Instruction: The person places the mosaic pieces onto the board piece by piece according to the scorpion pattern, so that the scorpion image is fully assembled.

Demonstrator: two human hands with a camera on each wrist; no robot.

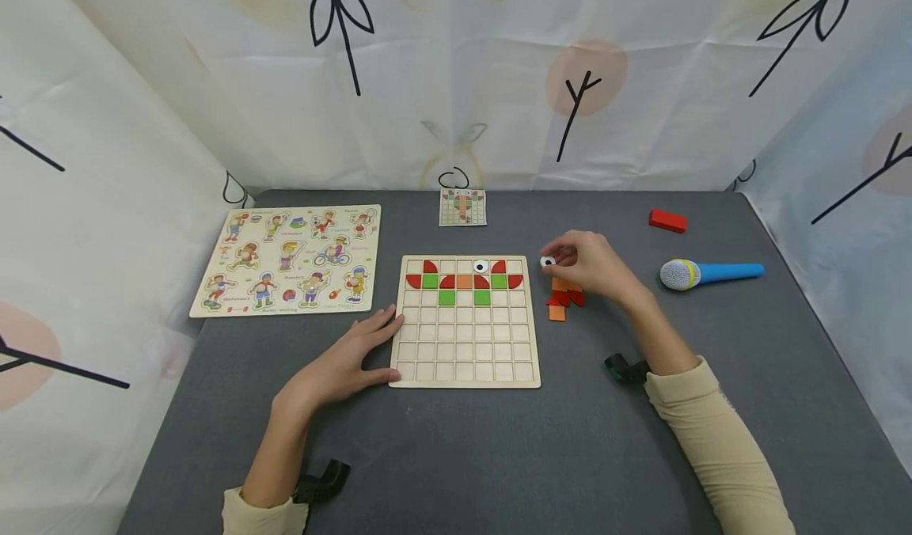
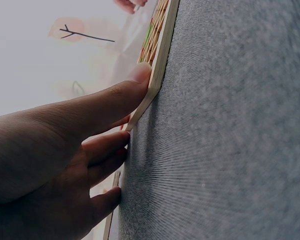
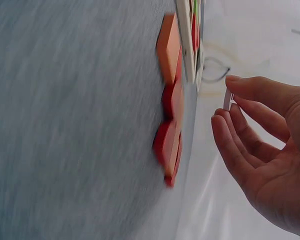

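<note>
A wooden grid board point(image 1: 464, 353) lies in the middle of the table, with red, green and orange tiles and one round eye tile point(image 1: 480, 267) in its upper rows. My left hand point(image 1: 345, 361) rests along the board's left edge, fingers spread, and its thumb point(image 2: 140, 75) touches the near corner. To the right of the board, my right hand point(image 1: 594, 266) pinches a white round eye tile point(image 1: 547, 261) between thumb and fingertips. That tile shows edge-on in the right wrist view, raised off the table. Under the hand lies a small pile of red and orange tiles point(image 3: 167, 145), partly hidden.
A small pattern card point(image 1: 462, 207) is behind the board. To the left lies a picture puzzle board point(image 1: 285, 262) with figures. A red block point(image 1: 667, 221) and a blue toy microphone point(image 1: 712, 274) lie at the right. White curtains point(image 1: 456, 84) enclose the table's back and sides.
</note>
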